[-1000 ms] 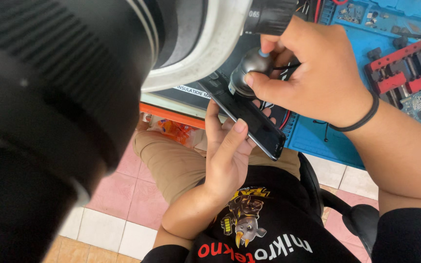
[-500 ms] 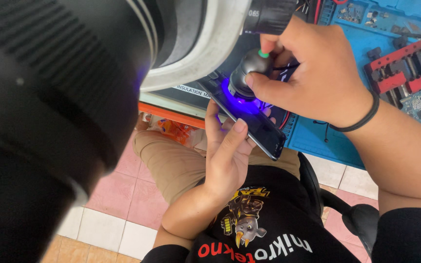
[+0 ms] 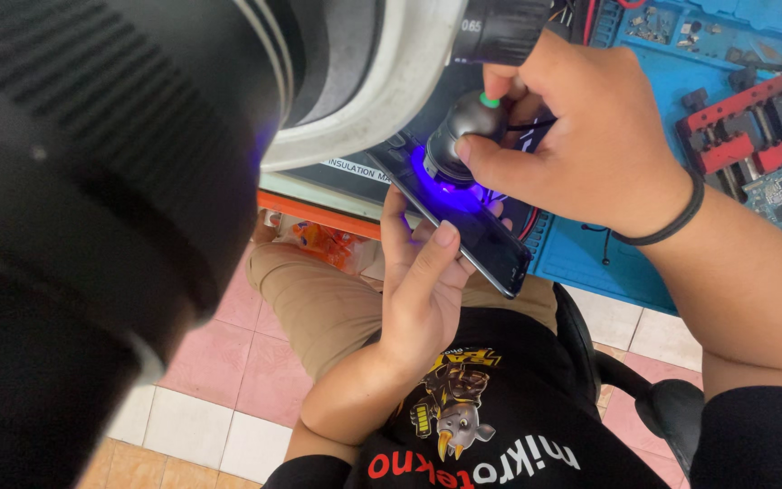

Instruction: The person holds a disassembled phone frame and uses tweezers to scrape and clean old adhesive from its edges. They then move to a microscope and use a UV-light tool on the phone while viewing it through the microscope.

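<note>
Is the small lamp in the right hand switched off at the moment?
No, the lamp in the right hand casts violet light on the phone.

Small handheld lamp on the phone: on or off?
On. Violet-blue light glows from under the small dark lamp onto the phone screen. The right hand grips the lamp; the left hand supports the phone.

Pink and white floor tiles (image 3: 228, 362) filled the lower left of the frame; a blue work mat (image 3: 590, 263) covered the bench at upper right; a black chair (image 3: 672, 407) sat lower right.

lamp (image 3: 463, 136) on phone (image 3: 463, 217), mat (image 3: 590, 254) under, microscope (image 3: 138, 136) left
</note>
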Demonstrator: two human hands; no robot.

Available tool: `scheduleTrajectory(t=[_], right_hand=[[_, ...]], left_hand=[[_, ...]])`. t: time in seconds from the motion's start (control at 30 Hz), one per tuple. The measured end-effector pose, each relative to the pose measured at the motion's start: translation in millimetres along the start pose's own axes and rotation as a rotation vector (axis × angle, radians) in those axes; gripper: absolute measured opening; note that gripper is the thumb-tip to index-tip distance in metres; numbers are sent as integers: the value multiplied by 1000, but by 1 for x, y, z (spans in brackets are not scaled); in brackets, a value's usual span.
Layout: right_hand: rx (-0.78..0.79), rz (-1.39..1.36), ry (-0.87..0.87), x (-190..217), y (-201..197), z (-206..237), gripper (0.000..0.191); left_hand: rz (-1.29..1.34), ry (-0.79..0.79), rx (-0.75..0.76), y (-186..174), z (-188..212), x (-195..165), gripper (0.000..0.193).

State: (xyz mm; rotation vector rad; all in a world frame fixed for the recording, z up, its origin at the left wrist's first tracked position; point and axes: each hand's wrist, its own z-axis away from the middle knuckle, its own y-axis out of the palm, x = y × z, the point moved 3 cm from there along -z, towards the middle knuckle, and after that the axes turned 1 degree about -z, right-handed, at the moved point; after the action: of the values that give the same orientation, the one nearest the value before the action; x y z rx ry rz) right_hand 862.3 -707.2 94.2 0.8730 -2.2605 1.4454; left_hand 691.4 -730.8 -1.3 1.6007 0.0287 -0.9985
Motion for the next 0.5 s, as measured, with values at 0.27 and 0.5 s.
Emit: scheduleTrajectory(t=[0.27, 0.5], right_hand=[[2, -17, -5, 0, 0, 0, 39], [6, -5, 0, 0, 0, -1, 39]], left_hand=[[-11, 5, 9, 0, 0, 0, 71], [-7, 6, 9, 0, 0, -1, 70]])
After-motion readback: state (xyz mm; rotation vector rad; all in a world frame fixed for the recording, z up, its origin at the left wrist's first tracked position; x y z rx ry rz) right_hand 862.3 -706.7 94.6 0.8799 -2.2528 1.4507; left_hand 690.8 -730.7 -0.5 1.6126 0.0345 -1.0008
